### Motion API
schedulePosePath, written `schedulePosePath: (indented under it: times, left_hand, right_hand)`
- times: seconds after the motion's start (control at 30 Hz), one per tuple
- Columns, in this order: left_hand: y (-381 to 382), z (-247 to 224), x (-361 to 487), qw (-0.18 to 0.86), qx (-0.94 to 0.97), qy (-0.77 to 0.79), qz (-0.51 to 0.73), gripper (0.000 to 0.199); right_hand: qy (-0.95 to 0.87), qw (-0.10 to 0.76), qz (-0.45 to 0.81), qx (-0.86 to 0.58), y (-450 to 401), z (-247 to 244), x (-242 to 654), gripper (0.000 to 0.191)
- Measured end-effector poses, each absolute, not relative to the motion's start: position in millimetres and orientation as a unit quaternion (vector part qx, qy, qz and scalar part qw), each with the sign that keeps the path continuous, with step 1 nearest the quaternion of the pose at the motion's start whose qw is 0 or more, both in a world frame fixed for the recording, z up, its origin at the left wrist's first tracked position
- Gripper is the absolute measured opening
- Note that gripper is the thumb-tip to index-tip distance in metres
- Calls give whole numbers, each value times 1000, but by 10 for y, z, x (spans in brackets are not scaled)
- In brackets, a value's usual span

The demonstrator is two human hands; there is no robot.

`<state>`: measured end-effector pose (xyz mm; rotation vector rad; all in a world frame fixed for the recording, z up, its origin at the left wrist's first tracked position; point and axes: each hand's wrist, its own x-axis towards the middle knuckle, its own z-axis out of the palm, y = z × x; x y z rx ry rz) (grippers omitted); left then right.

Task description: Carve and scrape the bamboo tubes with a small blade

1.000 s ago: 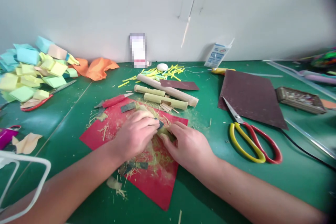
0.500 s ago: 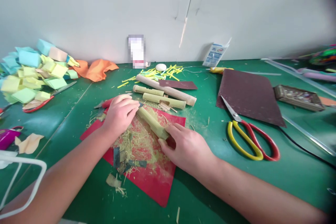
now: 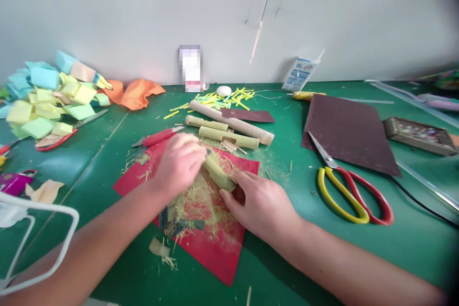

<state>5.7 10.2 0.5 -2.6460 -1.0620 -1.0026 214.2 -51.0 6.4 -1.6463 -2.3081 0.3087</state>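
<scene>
My right hand (image 3: 256,201) grips the near end of a pale green bamboo piece (image 3: 218,170), thumb and fingers pressed round it. My left hand (image 3: 182,160) is closed over the far part of the same piece, with a bit of dark material showing at its fingertips. Under both hands lies a red sheet (image 3: 222,258) strewn with fine shavings and dark scraps. Just beyond it rest two notched bamboo pieces (image 3: 229,137) and a longer, paler stick (image 3: 233,122). A red-handled knife (image 3: 158,137) lies behind my left hand.
Scissors (image 3: 344,189) overlap a dark brown sheet (image 3: 351,129) at the right, beside a small tray (image 3: 419,136). Folded papers (image 3: 46,100) are heaped at the left. A white wire frame (image 3: 71,244) stands near left. A phone (image 3: 191,68) leans on the wall.
My left hand has slid along the bamboo towards my right hand, covering more of it and uncovering the red knife. The whole view has shifted slightly.
</scene>
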Motion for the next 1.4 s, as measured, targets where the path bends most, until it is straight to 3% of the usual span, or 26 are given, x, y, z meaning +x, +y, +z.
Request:
schedulePosePath:
  times: [0.1, 0.27, 0.43, 0.6, 0.73, 0.93, 1.07, 1.23, 1.4]
  left_hand:
    - [81, 7, 58, 30, -893, -322, -314, 17]
    - [115, 14, 6, 93, -860, -379, -329, 16]
    - [11, 22, 68, 40, -895, -326, -303, 16]
    - [70, 5, 5, 106, -853, -396, -324, 15]
    - [-1, 15, 62, 48, -894, -328, -301, 18]
    - [30, 9, 71, 94, -853, -402, -319, 16]
    - [-35, 14, 130, 32, -898, -331, -287, 17]
    - [76, 7, 48, 100, -850, -407, -319, 15]
    - [-3, 19, 98, 14, -902, -300, -309, 16]
  right_hand:
    - [-801, 145, 110, -571, -505, 62, 2149, 20]
    - [-797, 143, 111, -577, -496, 61, 2153, 22]
    - [-800, 137, 113, -573, -492, 56, 2148, 20]
    - [-795, 138, 108, -581, -511, 63, 2151, 22]
    - [-800, 136, 112, -574, -515, 66, 2147, 20]
    - [-788, 129, 113, -591, -496, 73, 2131, 22]
    - [-794, 133, 126, -580, -494, 72, 2130, 19]
    - [-786, 127, 126, -591, -498, 87, 2140, 22]
    - [-793, 141, 124, -580, -499, 74, 2146, 19]
